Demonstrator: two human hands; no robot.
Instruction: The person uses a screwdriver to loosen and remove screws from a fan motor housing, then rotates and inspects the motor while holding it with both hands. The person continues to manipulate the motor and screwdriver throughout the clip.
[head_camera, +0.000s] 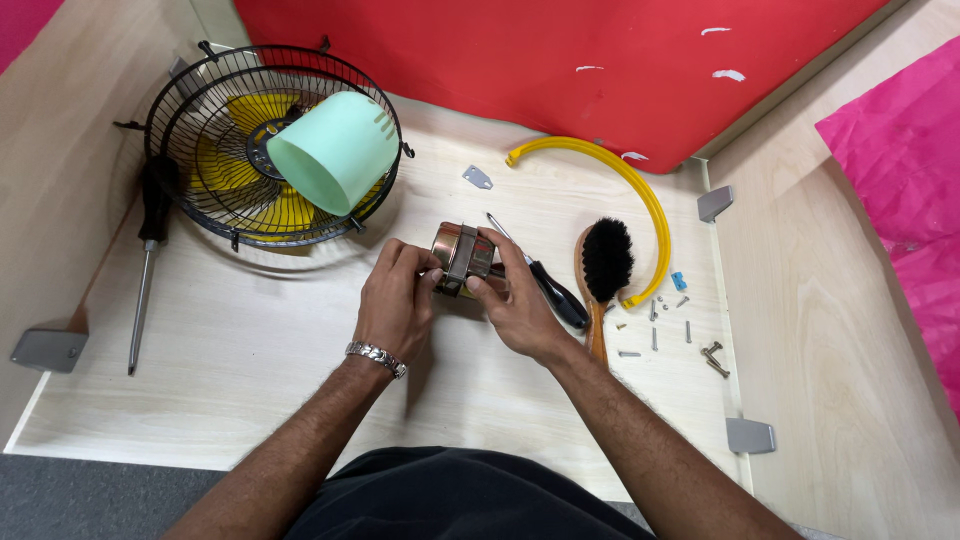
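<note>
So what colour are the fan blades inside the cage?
Yellow fan blades, seen in the head view.

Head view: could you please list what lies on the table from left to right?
Screwdriver → fan → left hand → motor → right hand → brush → screws.

No packages, labels, signs or screens show anywhere in this view. The small white marks on the red sheet (560, 60) at the far side look like scuffs or scraps of tape rather than labels, though they are too small to tell for sure.
</note>
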